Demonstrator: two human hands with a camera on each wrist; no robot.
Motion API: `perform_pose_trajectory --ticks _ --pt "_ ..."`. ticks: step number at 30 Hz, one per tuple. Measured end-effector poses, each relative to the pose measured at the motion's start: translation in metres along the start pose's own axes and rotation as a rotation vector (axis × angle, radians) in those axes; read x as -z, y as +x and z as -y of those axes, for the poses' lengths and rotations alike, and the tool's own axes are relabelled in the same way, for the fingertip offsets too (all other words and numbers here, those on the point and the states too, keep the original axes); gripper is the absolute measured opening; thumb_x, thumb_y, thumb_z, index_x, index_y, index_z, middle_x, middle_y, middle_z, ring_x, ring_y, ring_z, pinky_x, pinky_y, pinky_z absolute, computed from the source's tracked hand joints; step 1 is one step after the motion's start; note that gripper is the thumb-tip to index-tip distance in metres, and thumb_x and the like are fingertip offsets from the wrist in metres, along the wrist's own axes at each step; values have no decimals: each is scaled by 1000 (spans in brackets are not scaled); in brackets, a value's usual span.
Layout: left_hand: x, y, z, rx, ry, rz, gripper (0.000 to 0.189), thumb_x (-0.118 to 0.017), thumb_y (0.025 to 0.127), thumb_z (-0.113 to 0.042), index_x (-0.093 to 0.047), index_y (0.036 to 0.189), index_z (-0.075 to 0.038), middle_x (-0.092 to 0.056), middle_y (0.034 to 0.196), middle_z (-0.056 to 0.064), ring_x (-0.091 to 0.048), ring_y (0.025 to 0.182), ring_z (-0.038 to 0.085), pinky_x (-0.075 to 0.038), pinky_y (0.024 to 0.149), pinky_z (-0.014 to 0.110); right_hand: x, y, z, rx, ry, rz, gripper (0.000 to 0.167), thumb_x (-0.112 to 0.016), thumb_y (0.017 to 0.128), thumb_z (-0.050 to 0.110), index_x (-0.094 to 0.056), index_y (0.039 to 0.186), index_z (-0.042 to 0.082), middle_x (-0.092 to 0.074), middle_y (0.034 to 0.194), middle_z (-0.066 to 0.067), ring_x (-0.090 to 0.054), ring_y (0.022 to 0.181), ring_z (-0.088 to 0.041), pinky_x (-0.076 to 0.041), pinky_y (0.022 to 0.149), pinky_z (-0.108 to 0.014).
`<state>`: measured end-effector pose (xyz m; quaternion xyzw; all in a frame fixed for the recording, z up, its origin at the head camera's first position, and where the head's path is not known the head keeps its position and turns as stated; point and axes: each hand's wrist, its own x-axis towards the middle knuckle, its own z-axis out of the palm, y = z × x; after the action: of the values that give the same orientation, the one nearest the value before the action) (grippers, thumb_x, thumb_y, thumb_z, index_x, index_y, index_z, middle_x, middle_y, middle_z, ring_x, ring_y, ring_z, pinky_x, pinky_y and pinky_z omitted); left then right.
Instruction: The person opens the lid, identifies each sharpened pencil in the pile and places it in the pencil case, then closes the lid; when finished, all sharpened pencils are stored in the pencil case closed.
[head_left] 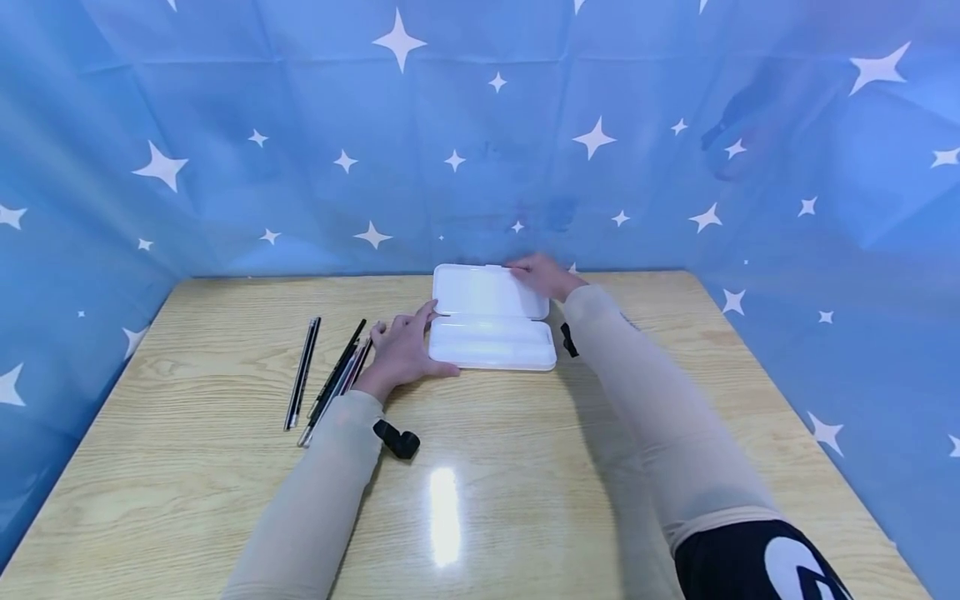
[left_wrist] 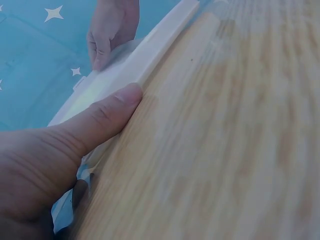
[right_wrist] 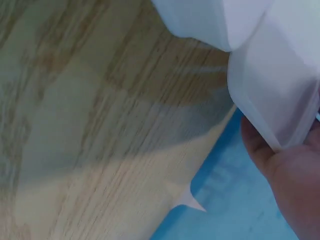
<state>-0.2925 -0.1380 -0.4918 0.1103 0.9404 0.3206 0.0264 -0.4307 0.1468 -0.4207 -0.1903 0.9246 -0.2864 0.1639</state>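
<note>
A white plastic pencil case lies unfolded near the table's back edge, its lid toward the curtain and its base toward me. My left hand holds the base at its left end, with the thumb along the front edge; the left wrist view shows the thumb against the white side wall. At the lid's back right corner, my right hand grips the rim. In the right wrist view the right hand has fingers behind the lid, partly out of frame.
Several dark pencils lie beside and partly behind my left hand, with a further dark pair to their left. A blue star-patterned curtain stands right behind the wooden table and along its sides.
</note>
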Motion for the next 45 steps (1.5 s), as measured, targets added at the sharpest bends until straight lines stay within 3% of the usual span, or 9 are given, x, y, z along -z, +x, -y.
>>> perform_pose_trajectory --ticks 7,12,18,23,27,31,35,40,45 --pt "-1 -1 -2 3 21 0 129 -85 62 -73 -18 163 -30 -49 144 10 -44 128 29 -11 106 61 7 -17 10 17 51 -11 50 -42 111 30 -38 157 11 -37 160 -12 -32 148 -32 -30 118 -49" --pt "-2 0 -4 0 30 -10 125 -85 62 -73 -22 162 -31 -50 143 10 -44 128 30 -10 106 62 9 -35 22 39 -11 -65 55 -44 110 31 -32 160 10 -36 161 -12 -38 145 -32 -32 117 -50" --pt "-5 2 -7 -4 8 -20 112 -87 62 -69 -38 151 -25 -51 140 7 -43 129 30 -8 109 61 1 -67 28 -111 124 -146 94 -55 105 40 15 162 13 2 169 -18 -8 154 -36 -15 122 -54" --pt "-6 1 -7 1 9 -12 107 -86 64 -69 -40 148 -23 -52 137 8 -43 130 30 -6 111 62 -8 -93 21 -194 116 -26 105 -53 105 43 36 151 10 13 167 -21 2 154 -36 -9 123 -53" --pt "-4 0 -6 3 18 -21 105 -86 65 -69 -41 149 -23 -53 135 9 -44 130 31 -6 111 63 -14 -110 14 -239 53 104 106 -54 104 46 31 152 6 7 167 -22 -4 154 -39 -15 121 -56" --pt "-3 -2 -3 4 30 -14 106 -85 66 -69 -40 150 -23 -52 138 10 -43 131 32 -7 111 64 -20 -122 9 -208 67 176 104 -62 102 41 20 159 13 7 169 -16 -2 154 -37 -15 121 -58" --pt "-3 -5 -3 -5 15 -3 105 -85 68 -67 -39 151 -21 -50 140 13 -41 132 34 -8 111 63 -29 -128 5 -157 45 178 107 -71 97 34 10 162 14 0 169 -16 -7 154 -38 -16 121 -57" --pt "-5 -7 -7 -11 -4 14 103 -85 71 -63 -38 151 -20 -49 140 15 -39 133 35 -8 112 63 -38 -130 3 -139 9 190 113 -79 90 34 2 162 4 -9 168 -20 -12 153 -38 -19 121 -55" --pt "-3 -7 -6 -7 -16 19 101 -87 72 -60 -38 151 -18 -49 144 15 -37 134 36 -7 113 64 -42 -128 5 -137 -4 164 107 -82 87 34 -11 164 9 -21 166 -19 -21 151 -38 -24 119 -56"
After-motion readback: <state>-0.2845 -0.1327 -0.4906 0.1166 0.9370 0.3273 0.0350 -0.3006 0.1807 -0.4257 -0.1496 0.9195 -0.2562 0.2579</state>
